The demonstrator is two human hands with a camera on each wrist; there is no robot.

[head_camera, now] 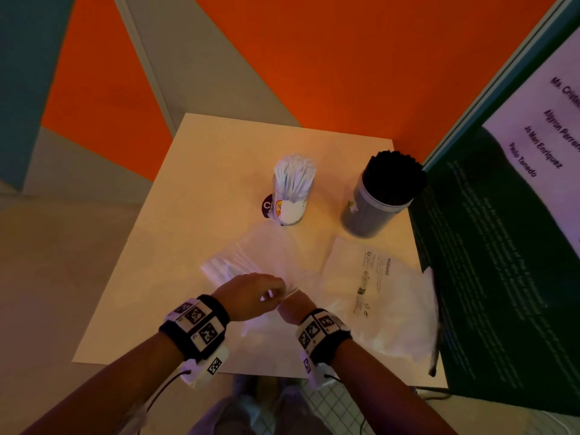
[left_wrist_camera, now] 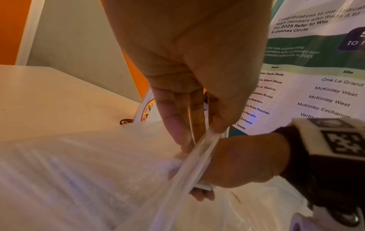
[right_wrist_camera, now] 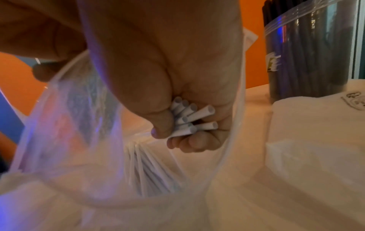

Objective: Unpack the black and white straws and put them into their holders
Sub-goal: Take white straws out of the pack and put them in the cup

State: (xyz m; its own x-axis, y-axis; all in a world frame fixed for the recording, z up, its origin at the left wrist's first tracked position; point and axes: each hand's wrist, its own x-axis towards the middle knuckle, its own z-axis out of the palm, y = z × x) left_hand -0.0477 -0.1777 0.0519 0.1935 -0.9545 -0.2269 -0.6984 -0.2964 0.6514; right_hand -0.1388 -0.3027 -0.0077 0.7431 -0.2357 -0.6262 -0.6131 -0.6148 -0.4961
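Observation:
A clear plastic bag (head_camera: 251,255) of white straws (head_camera: 224,268) lies on the pale table (head_camera: 163,262) in front of me. My left hand (head_camera: 251,296) pinches the bag's rim (left_wrist_camera: 199,150) and holds the mouth up. My right hand (head_camera: 293,306) is inside the bag's mouth and grips a bundle of white straws (right_wrist_camera: 195,117) by their ends. Behind stand a clear holder (head_camera: 293,189) filled with white straws and a grey holder (head_camera: 376,202) packed with black straws (head_camera: 395,171).
An empty flat plastic bag (head_camera: 370,277) with printed warning text lies to the right of my hands. A printed banner (head_camera: 502,230) stands along the table's right edge. Orange and grey walls close off the back.

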